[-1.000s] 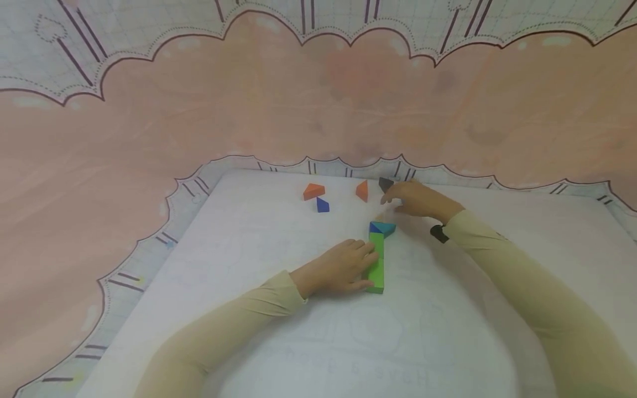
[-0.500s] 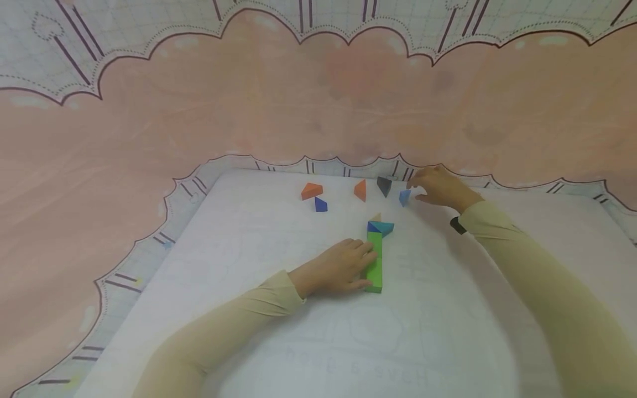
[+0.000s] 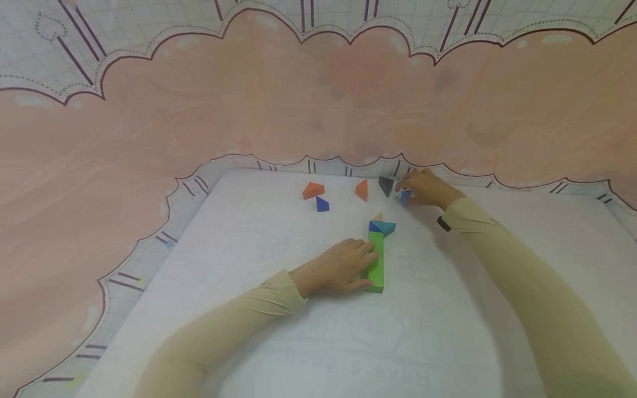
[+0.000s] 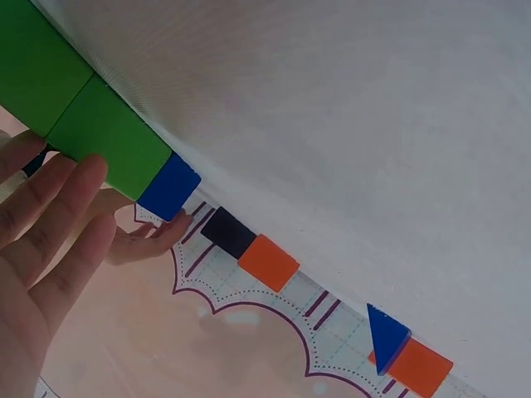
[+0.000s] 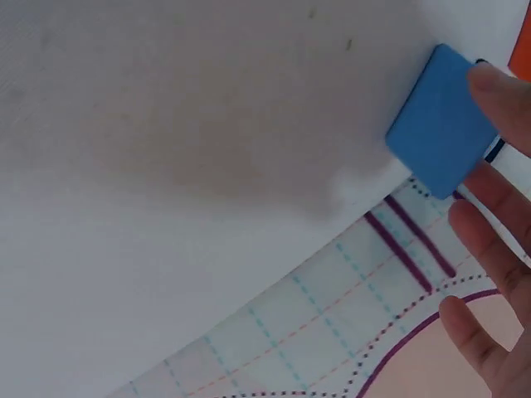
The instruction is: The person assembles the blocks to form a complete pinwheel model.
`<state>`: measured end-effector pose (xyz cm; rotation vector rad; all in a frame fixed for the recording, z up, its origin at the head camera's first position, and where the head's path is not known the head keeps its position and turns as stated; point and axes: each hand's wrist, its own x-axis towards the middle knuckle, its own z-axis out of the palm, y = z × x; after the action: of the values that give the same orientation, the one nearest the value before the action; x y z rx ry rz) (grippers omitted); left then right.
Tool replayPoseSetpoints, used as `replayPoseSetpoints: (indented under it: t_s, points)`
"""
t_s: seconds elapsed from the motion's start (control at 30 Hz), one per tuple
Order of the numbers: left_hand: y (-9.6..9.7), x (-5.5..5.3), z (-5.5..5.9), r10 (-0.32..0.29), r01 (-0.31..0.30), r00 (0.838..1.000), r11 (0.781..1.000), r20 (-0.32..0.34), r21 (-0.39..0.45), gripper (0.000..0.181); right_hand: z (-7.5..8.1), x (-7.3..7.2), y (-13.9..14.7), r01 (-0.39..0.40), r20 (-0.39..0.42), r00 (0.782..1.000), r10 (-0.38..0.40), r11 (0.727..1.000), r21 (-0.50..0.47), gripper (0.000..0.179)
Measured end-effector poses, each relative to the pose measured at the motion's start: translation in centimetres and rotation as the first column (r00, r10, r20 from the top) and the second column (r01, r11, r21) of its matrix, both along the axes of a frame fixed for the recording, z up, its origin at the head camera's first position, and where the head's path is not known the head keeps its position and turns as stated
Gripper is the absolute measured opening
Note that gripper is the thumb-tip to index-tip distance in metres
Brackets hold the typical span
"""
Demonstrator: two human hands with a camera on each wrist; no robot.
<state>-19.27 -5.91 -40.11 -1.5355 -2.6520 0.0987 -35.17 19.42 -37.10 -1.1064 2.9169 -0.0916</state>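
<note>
My left hand rests against a row of green blocks, its fingers fairly straight in the left wrist view. At the row's far end sit a dark blue block and a teal triangular block. A pale tan piece lies just behind them. Towards the table's back edge, my right hand has thumb and fingers on either side of a light blue block and pinches it. Part of that block is covered by the hand in the head view.
A black block stands left of my right hand, with an orange block beyond it. Farther left are another orange block and a dark blue one. Behind the white table hangs a patterned cloth.
My right hand first drew away rightward, leaving the light blue block standing in view, then came back left and closed on it. My left hand has stayed on the green blocks.
</note>
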Motion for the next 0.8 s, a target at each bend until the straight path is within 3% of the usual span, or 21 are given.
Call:
replayPoseSetpoints:
  t_s: [0.13,0.47,0.8]
  points:
    - [0.0,0.0,0.0,0.000,0.000,1.000,1.000,0.001,0.002,0.043,0.4,0.1,-0.8,0.007,0.035,0.999,-0.008,1.000,0.030,0.030]
    - [0.0,0.0,0.1,0.011,-0.011,1.000,1.000,0.024,0.000,0.044,0.7,-1.2,-2.4,0.056,-0.083,0.995,-0.050,0.996,0.063,0.038]
    - [0.0,0.1,0.0,0.017,-0.018,0.999,1.000,0.036,0.005,0.044,-0.2,-2.2,-4.0,0.124,-0.098,0.989,-0.107,0.975,0.183,0.048]
